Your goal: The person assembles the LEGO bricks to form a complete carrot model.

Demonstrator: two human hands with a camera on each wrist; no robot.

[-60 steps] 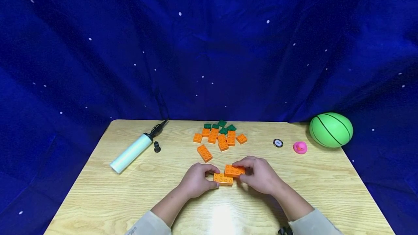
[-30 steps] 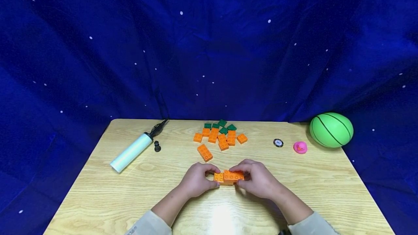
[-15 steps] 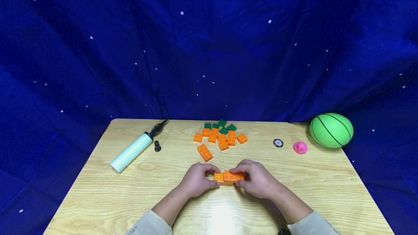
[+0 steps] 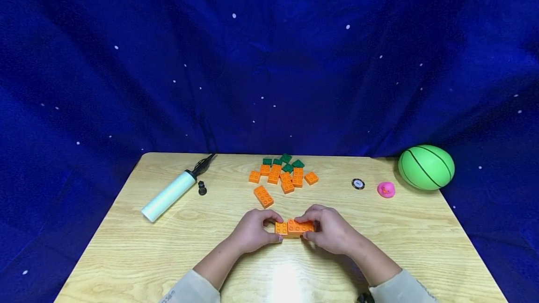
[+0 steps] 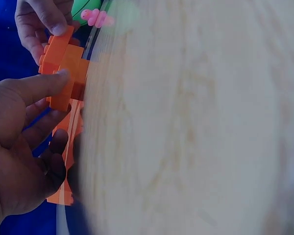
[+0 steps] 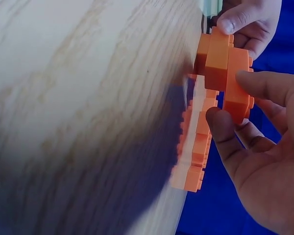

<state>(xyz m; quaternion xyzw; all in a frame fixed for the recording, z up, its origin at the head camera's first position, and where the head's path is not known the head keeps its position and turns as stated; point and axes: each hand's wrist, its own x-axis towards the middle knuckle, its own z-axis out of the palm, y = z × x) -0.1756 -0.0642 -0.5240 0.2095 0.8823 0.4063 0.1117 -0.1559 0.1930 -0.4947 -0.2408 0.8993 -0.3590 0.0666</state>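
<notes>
My left hand (image 4: 253, 232) pinches an orange toy building brick (image 4: 281, 228) between thumb and finger, at the near middle of the table. A second orange brick (image 4: 301, 227) sits on its right half, overhanging to the right; my right hand (image 4: 331, 229) grips this upper brick by its long sides. Seen from the left wrist, the upper brick (image 5: 56, 51) rests flush against the lower brick (image 5: 66, 88). Another orange brick (image 6: 202, 54) shows on the table side of the lower one in the right wrist view; whether it is attached, I cannot tell.
A loose orange brick (image 4: 263, 197) lies just behind my hands. Farther back are several orange bricks (image 4: 287, 183) and green bricks (image 4: 288, 168). An air pump (image 4: 169, 196) and black chess pawn (image 4: 202, 188) lie left; a poker chip (image 4: 358, 183), pink duck (image 4: 386, 190) and green ball (image 4: 426, 167) right.
My right hand has lowered its orange brick toward me onto the right half of the left hand's brick. Over the last half second both hands have stayed almost still.
</notes>
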